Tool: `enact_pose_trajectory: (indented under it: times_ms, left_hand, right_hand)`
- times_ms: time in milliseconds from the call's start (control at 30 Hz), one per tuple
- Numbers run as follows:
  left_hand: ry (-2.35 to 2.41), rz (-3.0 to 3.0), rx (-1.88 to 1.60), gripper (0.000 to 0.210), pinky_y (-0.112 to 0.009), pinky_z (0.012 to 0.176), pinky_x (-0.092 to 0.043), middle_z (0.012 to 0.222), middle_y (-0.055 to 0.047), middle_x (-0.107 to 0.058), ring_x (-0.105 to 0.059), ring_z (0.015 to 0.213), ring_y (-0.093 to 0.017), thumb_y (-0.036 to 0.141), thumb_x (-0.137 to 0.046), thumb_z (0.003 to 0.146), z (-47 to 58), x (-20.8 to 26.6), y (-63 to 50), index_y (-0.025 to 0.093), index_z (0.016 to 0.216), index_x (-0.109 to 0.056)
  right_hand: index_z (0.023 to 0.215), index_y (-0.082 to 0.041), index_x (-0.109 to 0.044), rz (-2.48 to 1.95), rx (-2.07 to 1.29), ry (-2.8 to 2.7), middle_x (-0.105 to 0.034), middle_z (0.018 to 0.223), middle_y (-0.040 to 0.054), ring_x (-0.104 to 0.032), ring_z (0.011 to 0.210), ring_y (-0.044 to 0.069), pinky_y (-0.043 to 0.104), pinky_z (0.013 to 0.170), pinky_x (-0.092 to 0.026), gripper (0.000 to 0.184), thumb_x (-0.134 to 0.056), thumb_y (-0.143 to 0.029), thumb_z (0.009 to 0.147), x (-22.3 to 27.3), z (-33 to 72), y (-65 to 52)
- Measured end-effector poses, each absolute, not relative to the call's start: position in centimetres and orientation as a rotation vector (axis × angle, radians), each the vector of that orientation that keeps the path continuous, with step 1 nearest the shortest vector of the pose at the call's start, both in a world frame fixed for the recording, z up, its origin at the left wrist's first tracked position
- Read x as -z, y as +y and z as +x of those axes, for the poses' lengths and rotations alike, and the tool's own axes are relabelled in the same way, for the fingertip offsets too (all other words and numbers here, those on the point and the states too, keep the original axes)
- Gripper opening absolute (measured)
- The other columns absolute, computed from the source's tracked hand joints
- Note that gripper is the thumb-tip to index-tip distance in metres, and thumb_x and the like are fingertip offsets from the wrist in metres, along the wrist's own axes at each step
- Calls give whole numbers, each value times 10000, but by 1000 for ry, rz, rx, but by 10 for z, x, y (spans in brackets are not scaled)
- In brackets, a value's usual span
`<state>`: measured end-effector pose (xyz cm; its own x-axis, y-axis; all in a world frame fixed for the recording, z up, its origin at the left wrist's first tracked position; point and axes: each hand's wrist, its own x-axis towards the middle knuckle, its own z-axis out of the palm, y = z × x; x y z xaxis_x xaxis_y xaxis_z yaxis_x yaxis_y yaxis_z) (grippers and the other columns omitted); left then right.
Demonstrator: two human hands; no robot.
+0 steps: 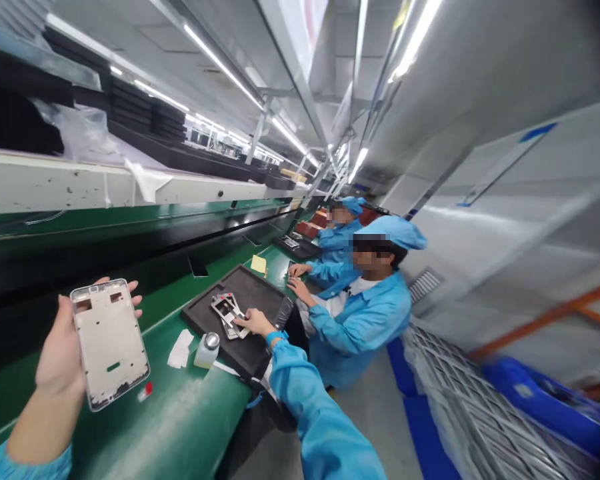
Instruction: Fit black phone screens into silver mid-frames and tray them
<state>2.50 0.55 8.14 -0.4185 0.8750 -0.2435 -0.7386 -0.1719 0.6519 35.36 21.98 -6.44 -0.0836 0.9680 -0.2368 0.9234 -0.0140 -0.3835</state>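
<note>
My left hand (63, 363) holds up a pale phone frame (111, 337), fingers behind it and thumb along its left edge. Square cut-outs show near its top, and dark worn patches line its lower edge. Over the black foam tray (203, 308), my right hand (254, 323) reaches out with thumb and fingers closed at the edge of a small pile of phone frames (226, 313). The frames in that pile lie crossed over each other. How firmly the right fingertips grip is hard to see at this distance.
On the green bench (175, 407) are a white tissue (181, 349), a pump bottle (207, 351), a small red-capped item (145, 391) and a yellow pad (259, 264). A co-worker in blue (360, 320) sits close to the tray's far right. A shelf (45, 181) overhangs the left.
</note>
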Motion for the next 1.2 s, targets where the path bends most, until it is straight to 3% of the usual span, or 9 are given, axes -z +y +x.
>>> enact_pose_trajectory:
  times_ms: [167, 300, 467, 567, 700, 833, 900, 1000, 1200]
  left_hand:
    - [851, 386, -1699, 530, -375, 718, -707, 1328, -114, -766, -814, 955, -279, 607, -432, 1070, 22, -72, -9, 258, 1372, -692]
    - [710, 542, -1550, 521, -381, 739, -689, 1378, -151, -738, -814, 900, -277, 528, -431, 1101, 19, -45, -21, 217, 1471, -625]
    - [437, 611, -1307, 825, -354, 725, -623, 1127, -227, -798, -806, 851, -300, 693, -457, 1047, 37, -21, -41, 155, 1666, -368]
    - [384, 657, -1282, 919, -363, 798, -597, 1061, -226, -802, -797, 866, -298, 737, -452, 1029, 48, -19, -50, 136, 1702, -272]
    - [553, 867, -1403, 886, -374, 827, -576, 1027, -190, -802, -770, 863, -286, 735, -515, 1009, 50, -16, -53, 140, 1657, -409]
    - [805, 1250, -1518, 702, -461, 1047, -545, 1518, -203, -623, -700, 1194, -346, 631, -590, 1020, 45, -7, -52, 218, 1587, -557]
    - [939, 1456, -1518, 644, -517, 1222, -422, 1715, -153, -413, -477, 1502, -399, 565, -571, 1048, 42, -6, -54, 261, 1614, -528]
    - [1068, 1703, -1428, 649, -527, 1324, -280, 1785, -117, -269, -206, 1656, -371, 496, -513, 1083, 39, -9, -57, 271, 1683, -405]
    - [960, 1762, -1452, 574, -496, 1344, -236, 1723, -145, -395, -341, 1604, -364, 471, -583, 1061, 32, -19, -55, 218, 1576, -574]
  right_hand:
    - [899, -136, -673, -1913, -869, -1934, -653, 757, -32, -614, 594, 103, 236, 581, -546, 308, -720, -408, 1036, 29, 366, 207]
    - [733, -185, -574, -1608, -988, -1857, -526, 529, -56, -504, 420, 112, 236, 440, -416, 567, -687, -700, 943, 2, 359, 178]
    - [794, -206, -595, -1243, -1042, -1847, -587, 615, -1, -577, 534, 170, 270, 475, -444, 790, -414, -972, 860, 8, 287, 103]
    - [809, -196, -637, -941, -1050, -1731, -662, 705, 31, -638, 678, 197, 284, 603, -527, 661, -542, -837, 939, 18, 236, 50]
    - [1272, -228, -624, -755, -1059, -1546, -758, 1180, 113, -732, 1067, 242, 360, 918, -611, 507, -629, -660, 1005, 2, 201, 18]
    - [1385, -248, -619, -635, -1086, -1548, -653, 1469, 141, -633, 1354, 280, 474, 1155, -522, 475, -606, -582, 1047, -28, 193, 19]
    - [1363, -252, -628, -595, -1111, -1491, -665, 1453, 131, -632, 1360, 279, 482, 1155, -522, 448, -614, -569, 1047, -35, 186, 22]
    - [1230, -228, -655, -591, -1091, -1352, -714, 1322, 126, -679, 1255, 271, 461, 1089, -552, 409, -667, -576, 1013, -36, 172, 25]
    - [948, -217, -628, -586, -984, -1330, -655, 1066, 58, -657, 1007, 209, 372, 959, -532, 335, -671, -543, 1013, -37, 175, 32]
